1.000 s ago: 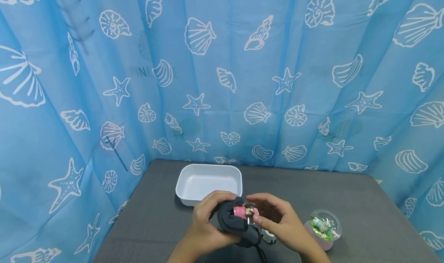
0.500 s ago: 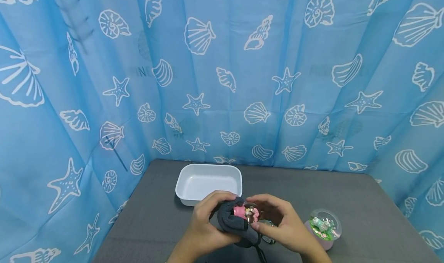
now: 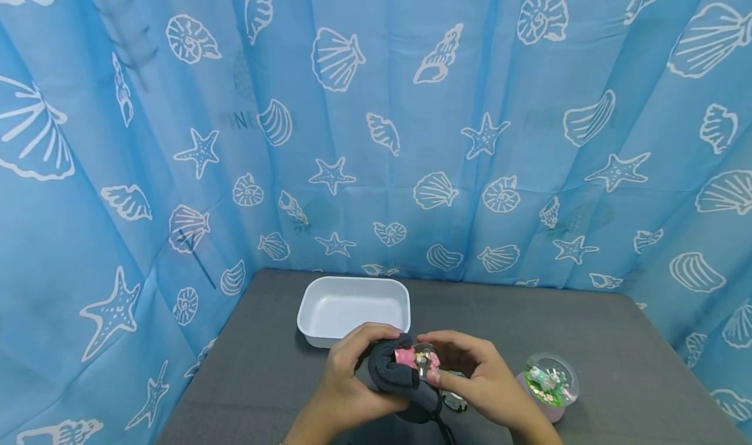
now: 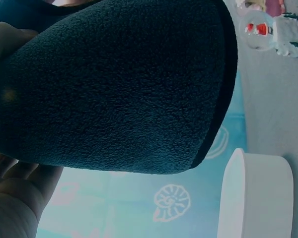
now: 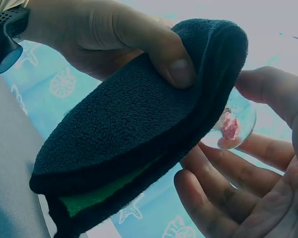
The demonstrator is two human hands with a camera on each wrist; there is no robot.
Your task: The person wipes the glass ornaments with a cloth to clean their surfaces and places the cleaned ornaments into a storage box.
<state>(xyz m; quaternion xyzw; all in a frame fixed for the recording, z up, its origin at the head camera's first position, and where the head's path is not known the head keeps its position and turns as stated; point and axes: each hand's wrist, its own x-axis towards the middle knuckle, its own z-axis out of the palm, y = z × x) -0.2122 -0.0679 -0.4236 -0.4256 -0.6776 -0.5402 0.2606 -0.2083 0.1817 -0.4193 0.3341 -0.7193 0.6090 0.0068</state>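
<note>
My left hand (image 3: 358, 376) grips a folded dark grey fleecy cloth (image 3: 390, 370), its thumb pressing on the fabric in the right wrist view. That cloth (image 5: 124, 109) has a dark bound edge and a strip of green inside. Wrapped in its fold is a small snow globe (image 3: 416, 359) with a pink base, the clear dome sticking out to the right. My right hand (image 3: 470, 380) pinches the dome between thumb and fingers; a pink figure (image 5: 231, 128) shows through the glass. The globe's lower part is hidden by cloth.
A white rectangular tub (image 3: 314, 337) stands behind the hands on the grey table. At right sits a snow globe (image 3: 549, 383) with a purple base. Another snow globe (image 4: 260, 32), white-based with a red figure, stands partly behind my right hand. A blue shell-patterned curtain (image 3: 376, 138) hangs behind.
My right thumb and fingers have shifted slightly on the dome, and the globe has turned a little. The left hand and cloth have stayed nearly still.
</note>
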